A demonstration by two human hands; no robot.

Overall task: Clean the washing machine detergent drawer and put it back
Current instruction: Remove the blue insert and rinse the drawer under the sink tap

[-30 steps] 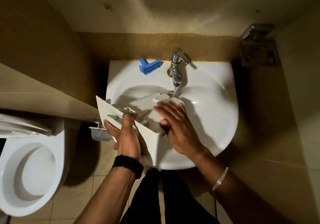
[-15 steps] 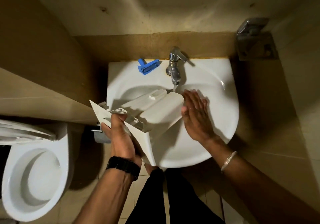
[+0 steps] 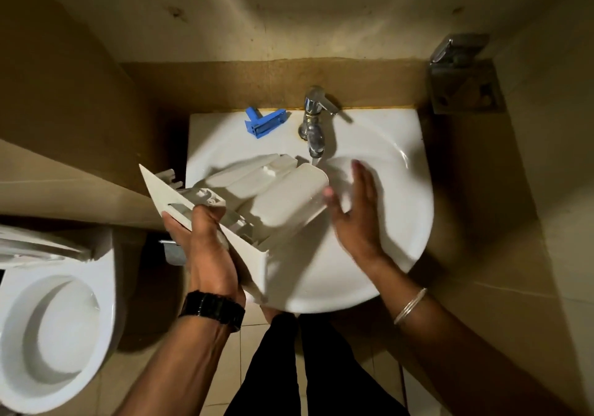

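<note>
White plastic item: the detergent drawer (image 3: pixel 273 203) is held upside down and tilted over the wash basin (image 3: pixel 401 222), its front panel toward the person and its far end close under the tap (image 3: pixel 313 126).
Left hand: the left hand (image 3: pixel 205 242) grips the drawer at the front panel, fingers curled over the panel's edge.
Right hand: the right hand (image 3: pixel 356 209) is open, fingers straight and slightly blurred, at the drawer's far right corner; whether it touches the plastic cannot be told.
Water: a thin stream appears to run from the spout beside the drawer's far end.
Change: a second ago the right palm lay flat on the drawer's underside; it has since slid off to the right, beside the body.
Meaning for task: judged as rubbing and rinsing of the outer shell in progress; refitting has not begun.
Loose part: a blue insert (image 3: pixel 265 121) lies on the basin ledge, left of the tap, apart from the drawer.
Surroundings: a toilet bowl (image 3: pixel 48 335) stands at lower left.
</note>
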